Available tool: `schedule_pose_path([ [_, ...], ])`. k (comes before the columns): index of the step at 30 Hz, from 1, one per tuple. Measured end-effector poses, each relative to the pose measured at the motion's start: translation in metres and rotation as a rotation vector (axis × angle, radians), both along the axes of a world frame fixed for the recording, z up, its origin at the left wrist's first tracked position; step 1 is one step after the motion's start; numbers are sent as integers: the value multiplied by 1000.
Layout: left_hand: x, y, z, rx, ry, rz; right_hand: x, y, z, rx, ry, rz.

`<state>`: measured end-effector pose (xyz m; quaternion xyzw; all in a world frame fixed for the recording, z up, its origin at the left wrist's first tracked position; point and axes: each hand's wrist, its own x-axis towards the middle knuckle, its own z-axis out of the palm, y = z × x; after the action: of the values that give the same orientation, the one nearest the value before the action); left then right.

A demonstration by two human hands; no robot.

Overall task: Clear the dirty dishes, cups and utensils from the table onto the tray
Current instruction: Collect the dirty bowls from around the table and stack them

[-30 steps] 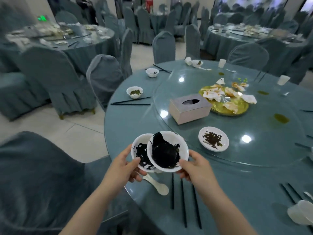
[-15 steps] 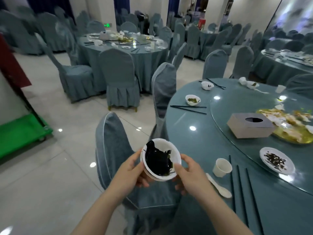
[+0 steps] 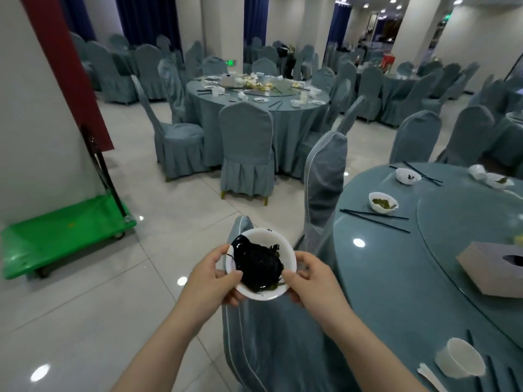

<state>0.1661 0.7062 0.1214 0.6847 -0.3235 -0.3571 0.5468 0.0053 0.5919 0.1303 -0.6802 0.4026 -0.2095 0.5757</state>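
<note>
Both hands, left hand [image 3: 210, 281] and right hand [image 3: 312, 282], hold a sauce-smeared white bowl [image 3: 261, 264], fingers clamped on its rim, over a covered chair [image 3: 271, 343]

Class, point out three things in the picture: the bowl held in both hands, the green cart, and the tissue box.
bowl [image 3: 278, 250], head view, bare white inner wall at upper right.
green cart [image 3: 65, 232], head view, middle of its flat deck.
tissue box [image 3: 481, 271], head view, its pale side.
</note>
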Motion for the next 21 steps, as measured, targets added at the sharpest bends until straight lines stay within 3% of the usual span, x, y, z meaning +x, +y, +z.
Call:
schedule_pose_path([
  [11, 144, -15, -5, -2, 11, 299, 140, -55, -15, 147, -59, 36],
  [21, 333, -38, 2, -48, -15, 269, 283, -101, -25, 170, -99, -139],
])
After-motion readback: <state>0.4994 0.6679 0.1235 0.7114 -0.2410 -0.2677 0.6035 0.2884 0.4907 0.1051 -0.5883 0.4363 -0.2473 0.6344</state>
